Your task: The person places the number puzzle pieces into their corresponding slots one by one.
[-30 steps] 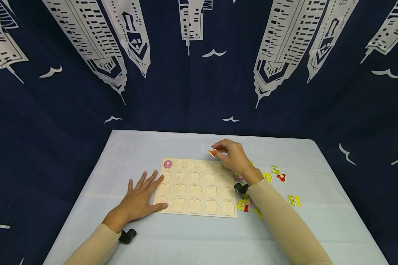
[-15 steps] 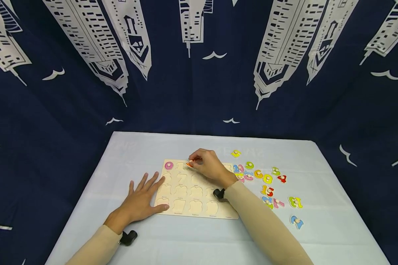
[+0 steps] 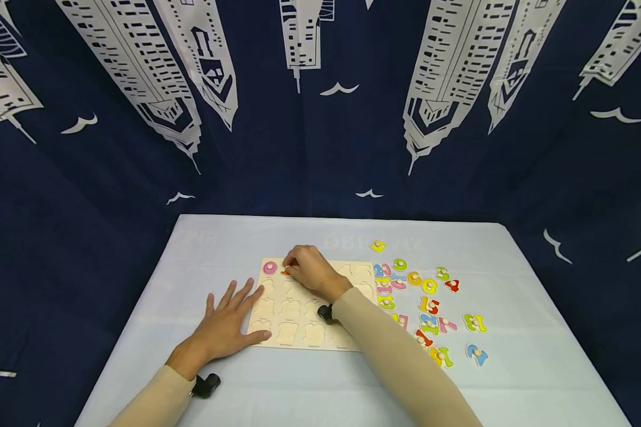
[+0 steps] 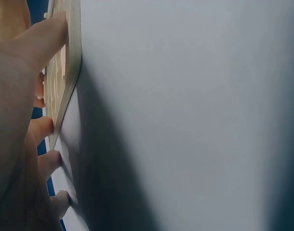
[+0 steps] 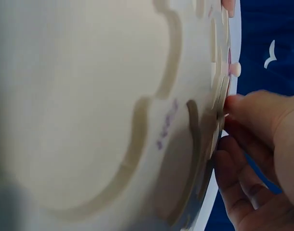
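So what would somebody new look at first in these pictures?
Probably the big blue cloth at the back, with its upside-down white buildings. Next, the bright numbers scattered right of the wooden board. Then the right hand pinching an orange piece beside the pink zero, while the left hand spreads at the board's left edge.

Two hands (image 3: 219, 326) (image 3: 312, 270), one board (image 3: 301, 320), one table (image 3: 278, 388)
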Demonstrator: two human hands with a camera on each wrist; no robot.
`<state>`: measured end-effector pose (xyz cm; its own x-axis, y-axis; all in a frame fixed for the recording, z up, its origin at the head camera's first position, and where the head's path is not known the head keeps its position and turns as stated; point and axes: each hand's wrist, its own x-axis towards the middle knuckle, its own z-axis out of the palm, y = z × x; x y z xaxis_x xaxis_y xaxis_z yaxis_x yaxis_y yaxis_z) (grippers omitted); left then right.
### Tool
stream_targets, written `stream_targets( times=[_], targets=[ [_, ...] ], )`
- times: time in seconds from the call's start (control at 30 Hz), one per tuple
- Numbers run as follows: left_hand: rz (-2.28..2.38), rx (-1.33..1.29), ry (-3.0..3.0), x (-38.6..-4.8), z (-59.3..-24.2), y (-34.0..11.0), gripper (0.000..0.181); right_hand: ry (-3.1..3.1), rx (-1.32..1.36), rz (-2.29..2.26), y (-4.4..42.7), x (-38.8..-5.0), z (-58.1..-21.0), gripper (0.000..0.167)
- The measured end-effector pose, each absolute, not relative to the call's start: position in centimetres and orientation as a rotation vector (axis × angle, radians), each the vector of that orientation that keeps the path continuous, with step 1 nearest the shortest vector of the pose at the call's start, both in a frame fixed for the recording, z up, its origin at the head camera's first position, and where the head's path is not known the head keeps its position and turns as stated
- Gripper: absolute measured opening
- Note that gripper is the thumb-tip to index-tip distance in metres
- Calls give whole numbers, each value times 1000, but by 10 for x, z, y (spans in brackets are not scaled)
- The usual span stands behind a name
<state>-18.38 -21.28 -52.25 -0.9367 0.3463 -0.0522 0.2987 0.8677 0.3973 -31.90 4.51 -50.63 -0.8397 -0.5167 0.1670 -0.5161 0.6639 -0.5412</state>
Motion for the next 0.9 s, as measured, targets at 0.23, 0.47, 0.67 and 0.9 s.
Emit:
stream_targets(
  times=[0.23, 0.47, 0.67, 0.9],
  targets=[
    [513, 471, 2904, -185, -518, -214, 110, 2872, -888, -903, 38, -318, -502, 11],
    [496, 467, 2912, -185, -518, -215, 110, 2854, -870, -942, 36, -326, -512, 16],
    [501, 470, 2905, -185, -517, -214, 110, 2927, -893, -954, 37, -347, -549, 14],
    [499, 466, 2904, -183, -517, -213, 110, 2898, -871, -1058, 38, -342, -544, 9]
  ],
)
